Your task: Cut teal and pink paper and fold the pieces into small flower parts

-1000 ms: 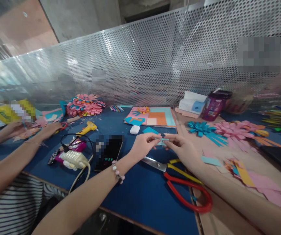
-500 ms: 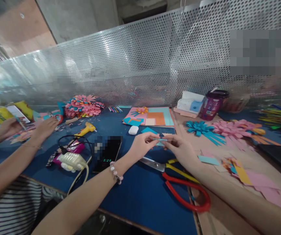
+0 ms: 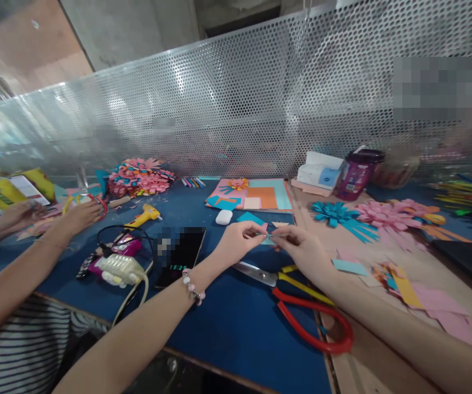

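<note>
Both my hands meet over the blue table [image 3: 228, 328], pinching a small strip of light blue paper [image 3: 268, 239] between them. My left hand [image 3: 238, 243] is closed on its left end, thumb against fingertips. On the right end, my right hand [image 3: 301, 249] is closed in a similar pinch; its fingers partly hide the paper. Just beneath my hands lie large scissors [image 3: 275, 282] with red and yellow handles, partly covered by my right wrist. Past my fingertips is a piece of darker blue paper [image 3: 250, 219]. A white earbud case [image 3: 224, 217] sits left of it.
A phone [image 3: 182, 257], a power strip [image 3: 121, 268] with cables and a yellow glue gun [image 3: 145, 216] lie left. A co-worker's hand [image 3: 82, 216] is at scissors farther left. Paper flowers [image 3: 384, 216] and a purple cup [image 3: 359, 174] stand right. A perforated metal screen [image 3: 236, 109] rises behind.
My hands stay together, with the paper strip now less visible between the fingertips. On the left, the co-worker's scissors have swung up into view.
</note>
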